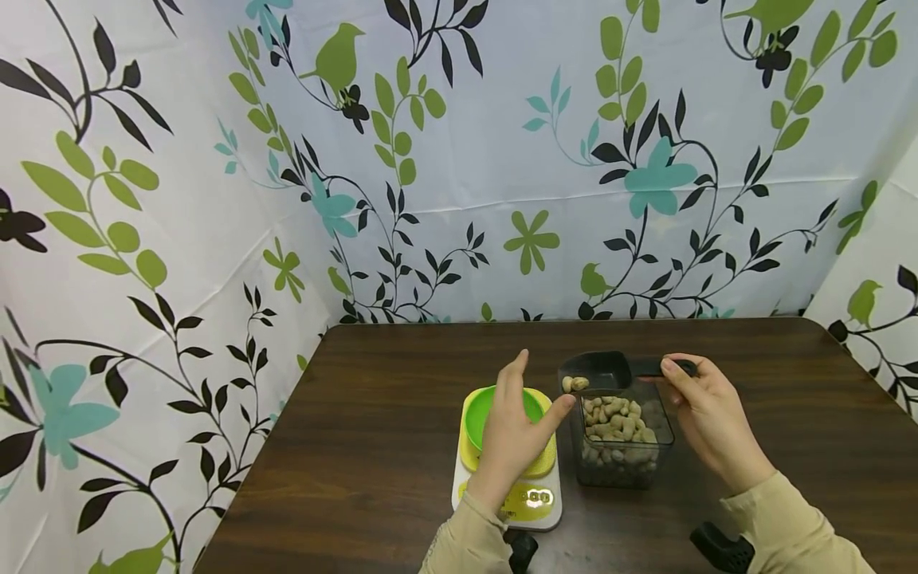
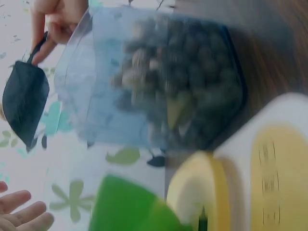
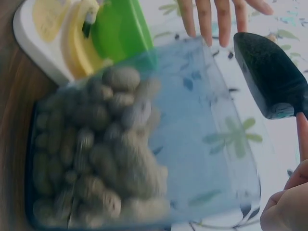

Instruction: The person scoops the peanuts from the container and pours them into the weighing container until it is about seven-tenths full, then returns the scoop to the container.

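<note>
1. Facing a leaf-and-bird-print curtain (image 1: pixel 459 175) and working over a dark wood-grain counter (image 1: pixel 344 430).
2. Gripping a black scoop (image 1: pixel 604 369) by its handle with the right hand (image 1: pixel 717 422), clamping thumb and fingers near the handle's end, presumably for leaving the scoop's bowl unobstructed.
3. Carrying a few peanuts (image 1: pixel 575 383) in the scoop and holding it above the far-left rim of a clear plastic container (image 1: pixel 663 426), showing apart from that rim in both wrist views; seemingly choosing this spot for catching strays.
4. Seeing a heap of peanuts (image 1: pixel 618 422) lying inside the container, standing on the counter just beside the scale, on its right; probably sitting so close for a short reach.
5. Seeing a green bowl (image 1: pixel 476 421) resting on the yellow platform of a white kitchen scale (image 1: pixel 548 510), likely centred for steadiness.
6. Hovering the left hand (image 1: pixel 516 438) over the scale, stretching the fingers, spreading the thumb well apart and gripping nothing; partly hiding the bowl in the head view, perhaps just balancing the right hand's reach.
7. Wearing tan sleeves (image 1: pixel 796 526).
</note>
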`<state>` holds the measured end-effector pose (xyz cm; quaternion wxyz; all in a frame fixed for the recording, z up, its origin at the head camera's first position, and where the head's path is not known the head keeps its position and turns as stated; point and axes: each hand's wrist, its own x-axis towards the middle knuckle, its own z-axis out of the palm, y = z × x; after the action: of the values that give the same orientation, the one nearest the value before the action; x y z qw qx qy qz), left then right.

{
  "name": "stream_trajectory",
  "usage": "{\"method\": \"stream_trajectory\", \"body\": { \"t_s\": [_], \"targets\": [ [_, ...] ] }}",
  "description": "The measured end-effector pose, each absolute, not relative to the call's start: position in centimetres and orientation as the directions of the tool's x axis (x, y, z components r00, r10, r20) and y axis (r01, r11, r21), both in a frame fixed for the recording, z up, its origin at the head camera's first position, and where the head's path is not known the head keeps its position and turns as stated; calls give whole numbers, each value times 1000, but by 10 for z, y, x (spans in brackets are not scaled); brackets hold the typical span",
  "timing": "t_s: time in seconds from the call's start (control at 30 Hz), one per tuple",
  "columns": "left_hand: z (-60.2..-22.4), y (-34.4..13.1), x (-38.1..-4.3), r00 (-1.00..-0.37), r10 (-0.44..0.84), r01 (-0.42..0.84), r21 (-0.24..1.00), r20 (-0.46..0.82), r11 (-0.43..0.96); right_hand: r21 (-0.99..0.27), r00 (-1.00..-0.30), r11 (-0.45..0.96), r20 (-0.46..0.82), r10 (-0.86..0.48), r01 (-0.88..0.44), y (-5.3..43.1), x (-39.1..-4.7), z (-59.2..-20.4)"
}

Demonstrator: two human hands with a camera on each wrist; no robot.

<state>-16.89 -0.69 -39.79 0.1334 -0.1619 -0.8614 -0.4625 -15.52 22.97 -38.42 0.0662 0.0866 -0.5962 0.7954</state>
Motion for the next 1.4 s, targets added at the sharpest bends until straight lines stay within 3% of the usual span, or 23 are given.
{"method": "stream_trajectory", "body": {
  "t_s": [0.37, 0.57, 0.73, 0.97, 1.4],
  "targets": [
    [-422, -46, -175, -879, 40, 412, 714, 475, 566, -988, -995, -116, 103, -2, -102, 196, -163, -378],
    [-440, -55, -170, -918, 22, 336, 749, 395, 572, -992, -999, 119, 51, 12, -49, 185, -166, -383],
    [-451, -55, -167, -948, 41, 277, 754, 316, 596, -973, -999, 227, 43, 33, -35, 178, -166, -385],
    [-461, -55, -167, -951, 56, 271, 728, 306, 630, -918, -996, 388, 92, 8, -82, 170, -163, -383],
    [-464, -54, -167, -950, 56, 267, 712, 306, 650, -900, -994, 426, 107, 15, -90, 168, -162, -384]
  ]
}}
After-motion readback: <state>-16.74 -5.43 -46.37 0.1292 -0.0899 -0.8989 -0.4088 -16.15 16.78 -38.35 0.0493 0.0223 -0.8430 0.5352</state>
